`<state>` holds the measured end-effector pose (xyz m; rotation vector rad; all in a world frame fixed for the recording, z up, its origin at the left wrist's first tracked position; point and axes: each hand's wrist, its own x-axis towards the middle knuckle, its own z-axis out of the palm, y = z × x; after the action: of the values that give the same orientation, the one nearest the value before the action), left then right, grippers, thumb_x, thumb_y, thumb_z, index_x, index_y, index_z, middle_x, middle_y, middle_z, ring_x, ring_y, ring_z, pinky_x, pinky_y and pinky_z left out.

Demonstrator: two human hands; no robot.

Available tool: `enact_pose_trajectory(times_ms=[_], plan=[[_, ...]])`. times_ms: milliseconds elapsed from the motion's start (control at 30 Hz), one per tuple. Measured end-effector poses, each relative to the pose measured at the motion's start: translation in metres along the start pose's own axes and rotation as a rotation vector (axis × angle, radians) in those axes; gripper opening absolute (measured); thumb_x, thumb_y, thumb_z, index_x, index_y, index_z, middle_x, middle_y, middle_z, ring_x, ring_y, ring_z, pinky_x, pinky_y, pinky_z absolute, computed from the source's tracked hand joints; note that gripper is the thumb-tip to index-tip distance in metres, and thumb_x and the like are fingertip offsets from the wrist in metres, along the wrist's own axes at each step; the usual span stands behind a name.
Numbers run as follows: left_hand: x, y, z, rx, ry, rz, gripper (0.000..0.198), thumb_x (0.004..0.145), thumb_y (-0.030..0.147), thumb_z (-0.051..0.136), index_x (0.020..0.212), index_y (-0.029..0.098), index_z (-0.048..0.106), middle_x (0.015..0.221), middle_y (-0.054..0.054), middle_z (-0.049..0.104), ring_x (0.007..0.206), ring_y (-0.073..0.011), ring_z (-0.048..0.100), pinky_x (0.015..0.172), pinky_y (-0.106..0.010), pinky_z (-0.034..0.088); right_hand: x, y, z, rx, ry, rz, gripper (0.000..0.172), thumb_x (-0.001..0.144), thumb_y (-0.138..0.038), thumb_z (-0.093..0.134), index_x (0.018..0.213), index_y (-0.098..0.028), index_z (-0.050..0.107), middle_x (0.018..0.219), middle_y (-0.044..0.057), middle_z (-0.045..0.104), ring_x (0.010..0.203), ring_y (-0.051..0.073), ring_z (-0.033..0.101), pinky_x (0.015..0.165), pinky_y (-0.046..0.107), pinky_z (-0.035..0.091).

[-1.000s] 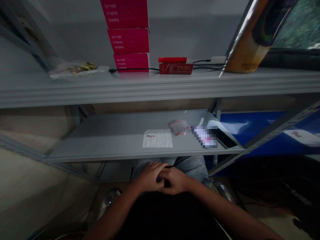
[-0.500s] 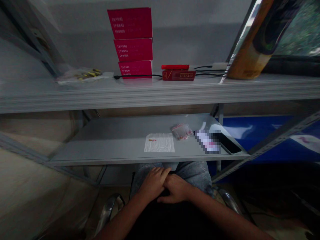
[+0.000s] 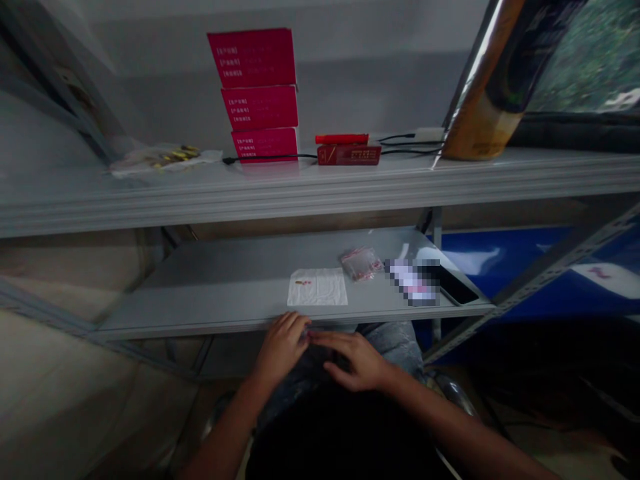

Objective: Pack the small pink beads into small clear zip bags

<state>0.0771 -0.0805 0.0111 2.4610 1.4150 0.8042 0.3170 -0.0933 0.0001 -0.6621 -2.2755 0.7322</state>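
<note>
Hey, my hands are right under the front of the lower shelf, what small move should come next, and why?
Probably raise the left hand onto the shelf, toward the white sheet. It and the right hand sit just below the shelf's front edge, fingertips meeting, and the sheet lies just beyond them, nearer than the bag or phone.

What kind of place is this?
Probably a small stockroom or packing bench: a grey metal shelf rack, three stacked magenta boxes on its upper shelf, and a small clear bag beside a white sheet on the lower one.
</note>
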Motion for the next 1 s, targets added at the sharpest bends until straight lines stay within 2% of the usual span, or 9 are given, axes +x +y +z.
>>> enact_pose_trajectory(times_ms=[67,133,200,300,467,667,767,900,1000], plan=[[0.016,-0.013,-0.009,-0.047,0.142,-0.050,0.013,0.090,0.014,0.063,0.099,0.022,0.065,0.099,-0.006,0.069,0.098,-0.0254,0.065,0.091,-0.041,0.051,0.017,0.005,-0.016,0.024,0.070,0.069,0.040,0.096,-0.025,0.056,0.134,-0.019,0.065,0.123,0.010,0.076,0.091,0.020,0.075,0.081,0.034,0.059],[0.037,-0.028,-0.015,-0.174,0.272,-0.121,0.015,0.086,0.014,0.067,0.098,0.022,0.065,0.094,-0.004,0.068,0.092,-0.0231,0.064,0.087,-0.038,0.049,0.045,0.014,-0.035,-0.005,0.096,0.150,0.029,0.098,-0.027,0.054,0.119,-0.018,0.072,0.110,0.009,0.079,0.080,0.018,0.073,0.070,0.029,0.056],[0.060,-0.040,-0.017,-0.381,0.365,-0.208,0.022,0.081,0.015,0.071,0.101,0.023,0.067,0.090,-0.003,0.068,0.087,-0.0209,0.064,0.085,-0.035,0.048,0.079,0.027,-0.050,-0.120,0.130,0.217,0.027,0.100,-0.027,0.055,0.116,-0.016,0.073,0.106,0.010,0.078,0.080,0.018,0.072,0.074,0.029,0.054],[0.088,-0.049,-0.013,-0.835,0.458,-0.332,0.030,0.077,0.024,0.077,0.105,0.022,0.067,0.083,0.000,0.067,0.079,-0.0172,0.064,0.081,-0.031,0.048,0.123,0.048,-0.057,-0.360,0.031,0.314,0.027,0.096,-0.028,0.063,0.117,-0.014,0.073,0.108,0.013,0.077,0.088,0.022,0.072,0.081,0.030,0.051],[0.102,-0.051,-0.002,-1.369,0.363,-0.464,0.045,0.073,0.034,0.082,0.113,0.018,0.069,0.081,-0.002,0.072,0.073,-0.0158,0.065,0.077,-0.030,0.049,0.150,0.064,-0.042,-0.577,-0.130,0.474,0.031,0.098,-0.040,0.061,0.115,-0.016,0.072,0.109,0.015,0.077,0.094,0.027,0.074,0.077,0.030,0.050],[0.088,-0.056,0.003,-1.421,0.293,-0.478,0.028,0.071,0.038,0.083,0.084,0.017,0.072,0.074,-0.002,0.071,0.071,-0.0151,0.064,0.073,-0.027,0.048,0.154,0.075,-0.035,-0.568,-0.142,0.520,0.023,0.097,-0.035,0.062,0.099,-0.017,0.075,0.101,0.014,0.079,0.090,0.026,0.074,0.075,0.029,0.048],[0.082,-0.053,0.002,-1.382,0.218,-0.444,0.029,0.071,0.037,0.086,0.086,0.017,0.072,0.076,-0.002,0.070,0.073,-0.0139,0.063,0.073,-0.025,0.047,0.158,0.077,-0.042,-0.433,-0.044,0.468,0.015,0.094,-0.027,0.063,0.096,-0.016,0.074,0.096,0.011,0.078,0.086,0.022,0.071,0.076,0.027,0.048],[0.080,-0.048,0.004,-1.345,0.177,-0.440,0.042,0.065,0.031,0.091,0.101,0.017,0.074,0.085,-0.002,0.071,0.079,-0.0148,0.065,0.078,-0.027,0.049,0.164,0.058,-0.055,-0.061,0.238,0.277,0.020,0.094,-0.022,0.052,0.098,-0.016,0.071,0.093,0.006,0.075,0.083,0.017,0.068,0.077,0.026,0.050],[0.080,-0.048,0.008,-1.341,0.185,-0.437,0.055,0.063,0.027,0.092,0.113,0.018,0.071,0.087,-0.002,0.071,0.081,-0.0166,0.067,0.081,-0.030,0.051,0.167,0.037,-0.061,0.057,0.216,0.179,0.021,0.092,-0.025,0.052,0.097,-0.016,0.071,0.087,0.004,0.073,0.078,0.016,0.065,0.074,0.026,0.049]])
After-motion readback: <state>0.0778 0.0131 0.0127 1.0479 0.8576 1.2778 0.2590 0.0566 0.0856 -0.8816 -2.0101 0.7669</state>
